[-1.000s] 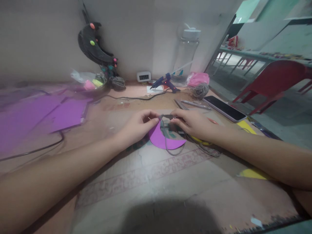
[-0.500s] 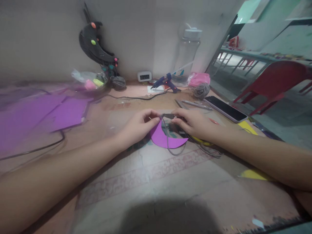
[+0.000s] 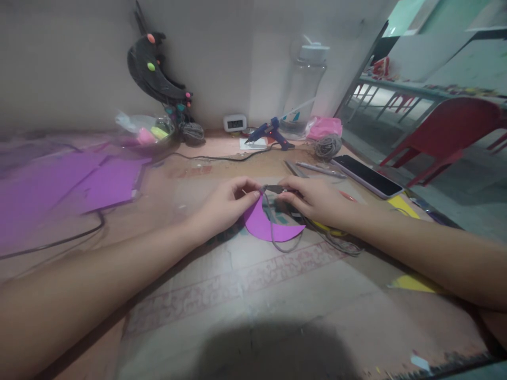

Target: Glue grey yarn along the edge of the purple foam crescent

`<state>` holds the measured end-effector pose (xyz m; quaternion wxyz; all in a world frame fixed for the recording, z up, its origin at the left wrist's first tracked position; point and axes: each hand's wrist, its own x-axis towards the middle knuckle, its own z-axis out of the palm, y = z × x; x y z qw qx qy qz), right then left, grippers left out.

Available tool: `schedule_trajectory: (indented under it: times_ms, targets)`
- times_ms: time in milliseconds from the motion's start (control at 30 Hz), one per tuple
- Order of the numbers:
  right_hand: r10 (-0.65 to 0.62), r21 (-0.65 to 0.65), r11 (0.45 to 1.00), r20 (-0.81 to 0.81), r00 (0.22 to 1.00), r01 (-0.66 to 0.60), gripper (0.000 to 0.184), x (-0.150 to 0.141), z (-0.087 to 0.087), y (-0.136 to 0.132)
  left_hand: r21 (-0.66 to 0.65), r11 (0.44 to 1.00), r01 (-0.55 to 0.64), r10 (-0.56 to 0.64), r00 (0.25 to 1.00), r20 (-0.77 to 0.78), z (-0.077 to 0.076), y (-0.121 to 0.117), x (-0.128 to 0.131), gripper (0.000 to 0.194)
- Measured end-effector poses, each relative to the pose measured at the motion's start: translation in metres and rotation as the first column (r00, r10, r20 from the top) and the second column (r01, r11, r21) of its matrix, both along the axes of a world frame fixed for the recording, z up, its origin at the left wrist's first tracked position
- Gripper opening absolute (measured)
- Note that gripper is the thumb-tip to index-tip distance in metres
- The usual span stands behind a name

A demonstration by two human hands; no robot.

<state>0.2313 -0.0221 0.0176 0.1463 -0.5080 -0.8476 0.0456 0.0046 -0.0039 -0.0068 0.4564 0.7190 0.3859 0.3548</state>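
Observation:
Between the thumb and fingers of my left hand (image 3: 240, 196) is the upper tip of a purple paper crescent (image 3: 263, 226). A grey cord (image 3: 272, 224) meets that tip, hangs in a loop across the crescent and runs right under my other hand. My right hand (image 3: 307, 198) pinches a dark, flat, blade-like piece (image 3: 272, 188), whose far end touches or nearly touches the cord at the tip. Its exact kind is hidden by the fingers. More loose cord (image 3: 344, 247) lies below the right wrist, beside something yellow (image 3: 328, 229).
Purple sheets (image 3: 106, 182) lie at left near a black cable (image 3: 59, 250). Along the back stand a blue glue gun (image 3: 271, 134), a small clock (image 3: 235, 123), a clear bottle (image 3: 304, 87) and a cord ball (image 3: 328, 146). A phone (image 3: 368, 177) lies right. A dark decorated crescent (image 3: 152, 71) leans on the wall.
The crescent's free lower end has swung slightly, showing a sharper point now. Both hands keep their grip at the tip with hardly any movement; the view has shifted a little.

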Motion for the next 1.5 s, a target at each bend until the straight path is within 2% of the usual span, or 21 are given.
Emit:
schedule_trajectory:
  times_ms: [333, 567, 767, 1233, 1500]
  targets:
    - [-0.020, 0.005, 1.000, 0.024, 0.999, 0.020, 0.030, -0.0001, 0.0001, -0.0001, -0.016, 1.000, -0.002, 0.002, 1.000, -0.014, -0.0001, 0.0007, -0.0002, 0.022]
    - [-0.009, 0.077, 0.997, -0.065, 0.998, 0.014, 0.030, 0.0028, -0.0028, 0.0006, -0.020, 1.000, 0.006, -0.006, 1.000, 0.008, 0.0003, 0.0002, 0.0005, 0.022]
    - [-0.006, 0.052, 0.999, -0.044, 0.999, 0.008, 0.031, 0.0017, -0.0025, 0.0006, -0.022, 1.000, -0.007, 0.007, 1.000, 0.017, -0.0007, 0.0007, 0.0003, 0.022]
    - [-0.003, -0.007, 1.000, -0.016, 1.000, 0.003, 0.032, -0.0001, 0.0007, -0.0006, 0.089, 0.996, 0.004, 0.002, 0.998, -0.065, 0.0028, -0.0029, -0.0002, 0.019]
    - [0.020, 0.018, 1.000, -0.016, 1.000, -0.020, 0.029, 0.0014, -0.0020, 0.0015, 0.105, 0.994, 0.000, 0.009, 0.997, -0.079, 0.0012, -0.0029, -0.0002, 0.019]
